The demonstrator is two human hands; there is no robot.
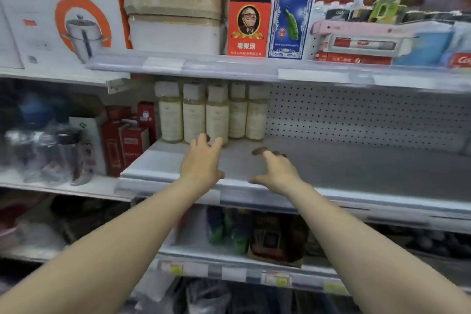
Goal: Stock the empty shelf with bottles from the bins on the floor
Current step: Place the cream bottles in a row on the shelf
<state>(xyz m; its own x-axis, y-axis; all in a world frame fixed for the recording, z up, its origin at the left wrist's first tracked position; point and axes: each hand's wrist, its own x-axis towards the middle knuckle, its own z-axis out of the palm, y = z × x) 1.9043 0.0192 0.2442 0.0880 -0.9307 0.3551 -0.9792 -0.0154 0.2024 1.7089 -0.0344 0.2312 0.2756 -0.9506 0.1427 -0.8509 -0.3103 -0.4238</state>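
Two bare forearms run up from the bottom edge toward a middle shelf (356,168). The left hand (204,158) hovers over the shelf's front left part, fingers straight and spread, gripping nothing. Its fingertips lie at the foot of a row of bottles (211,112), and the blur hides whether they touch. The right hand (276,171) is just beside it, palm down, fingers loosely splayed with the thumb out to the side, also holding nothing.

The five bottles are cream-coloured with white caps. They stand upright, side by side, at the back left of the shelf. Their pale labels are too blurred to read.

On the shelf above, a red and black box (251,7) carries the white characters "旺乐" over a printed portrait. A blue and white box (293,10) stands just beside it, its small print unreadable. Left of them are stacked brown cartons (173,2) and a white box with a cooking pot pictured (76,20). Far right, a red carton (460,61) shows the letters "Co".

The shelf surface is grey, with a white front rail and a perforated white back panel (356,115). Red boxes (127,140) stand on the neighbouring shelf to the left. Yellow price tags (276,279) sit on the rail of the shelf below.
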